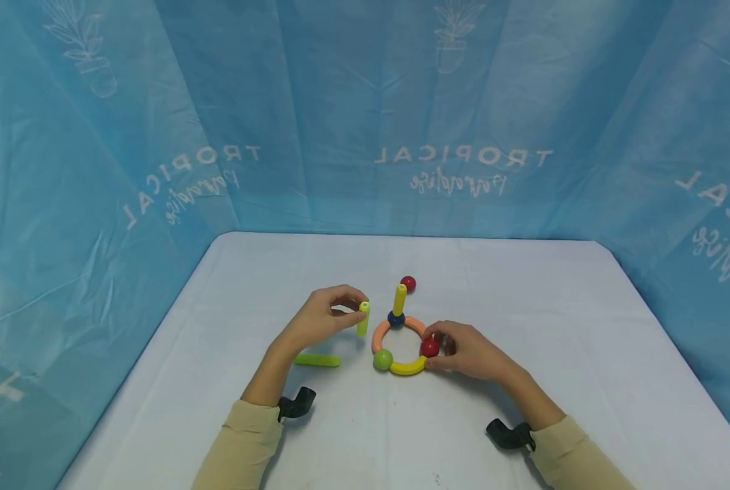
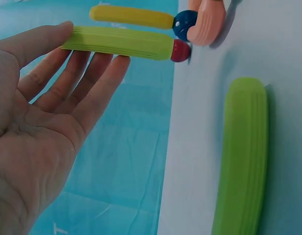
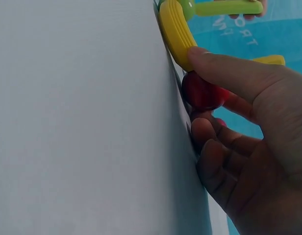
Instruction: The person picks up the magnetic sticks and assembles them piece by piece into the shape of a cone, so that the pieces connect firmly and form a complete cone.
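My left hand point(image 1: 325, 318) pinches a light green stick point(image 2: 121, 42) between thumb and fingertips and holds it upright above the table. My right hand point(image 1: 472, 350) grips the right side of a ring of toy pieces, around a red ball point(image 1: 429, 348), with the thumb on the yellow curved piece point(image 3: 176, 34). The ring also has a green ball point(image 1: 383, 359), a dark blue ball point(image 1: 396, 319) and orange curved pieces point(image 1: 380, 335). A yellow stick point(image 1: 400, 301) stands upright on the blue ball.
A loose red ball point(image 1: 408, 283) lies behind the ring. The green curved stick point(image 1: 318, 360) rests on the white table point(image 1: 365, 435) near my left forearm. Blue printed curtains point(image 1: 365, 190) hang along the table's back and sides.
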The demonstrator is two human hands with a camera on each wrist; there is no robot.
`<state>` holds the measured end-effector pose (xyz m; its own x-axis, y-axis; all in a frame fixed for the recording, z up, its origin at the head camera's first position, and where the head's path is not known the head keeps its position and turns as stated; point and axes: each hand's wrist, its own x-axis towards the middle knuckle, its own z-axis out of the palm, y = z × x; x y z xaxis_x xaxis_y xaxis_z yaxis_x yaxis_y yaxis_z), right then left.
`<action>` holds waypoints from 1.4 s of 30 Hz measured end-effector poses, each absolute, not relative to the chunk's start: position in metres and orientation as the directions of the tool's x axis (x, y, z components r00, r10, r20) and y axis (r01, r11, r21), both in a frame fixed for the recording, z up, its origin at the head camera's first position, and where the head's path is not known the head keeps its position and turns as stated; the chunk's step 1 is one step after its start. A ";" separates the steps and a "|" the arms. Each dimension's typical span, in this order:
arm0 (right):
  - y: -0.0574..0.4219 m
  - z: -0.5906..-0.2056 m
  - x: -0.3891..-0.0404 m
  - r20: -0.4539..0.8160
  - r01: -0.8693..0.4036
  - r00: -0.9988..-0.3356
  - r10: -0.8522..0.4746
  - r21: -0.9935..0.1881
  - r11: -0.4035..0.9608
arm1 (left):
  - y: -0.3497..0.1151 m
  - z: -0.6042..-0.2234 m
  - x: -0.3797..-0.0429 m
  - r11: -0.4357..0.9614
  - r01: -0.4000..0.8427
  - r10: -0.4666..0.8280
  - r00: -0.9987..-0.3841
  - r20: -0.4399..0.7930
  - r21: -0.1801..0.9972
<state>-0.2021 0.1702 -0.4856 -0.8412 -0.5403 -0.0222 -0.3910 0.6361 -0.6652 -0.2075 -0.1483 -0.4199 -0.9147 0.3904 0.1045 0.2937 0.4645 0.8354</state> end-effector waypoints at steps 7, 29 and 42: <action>0.167 -0.485 -0.203 -0.011 -0.399 -0.842 -0.540 -0.661 0.636 | -0.143 -0.417 -0.203 0.410 0.329 0.433 -0.891 0.136 0.851; 0.167 -0.488 -0.201 0.010 -0.411 -0.839 -0.544 -0.666 0.622 | -0.128 -0.421 -0.199 0.361 0.350 0.528 -0.841 0.120 0.864; 0.165 -0.488 -0.199 0.023 -0.419 -0.845 -0.535 -0.649 0.634 | -0.127 -0.417 -0.195 0.334 0.328 0.554 -0.827 0.097 0.884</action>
<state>-0.1990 0.1651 -0.4877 -0.8446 -0.5350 0.0225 -0.4192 0.6344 -0.6494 -0.1955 -0.1269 -0.4169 -0.8267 0.5542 0.0973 0.3280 0.3342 0.8836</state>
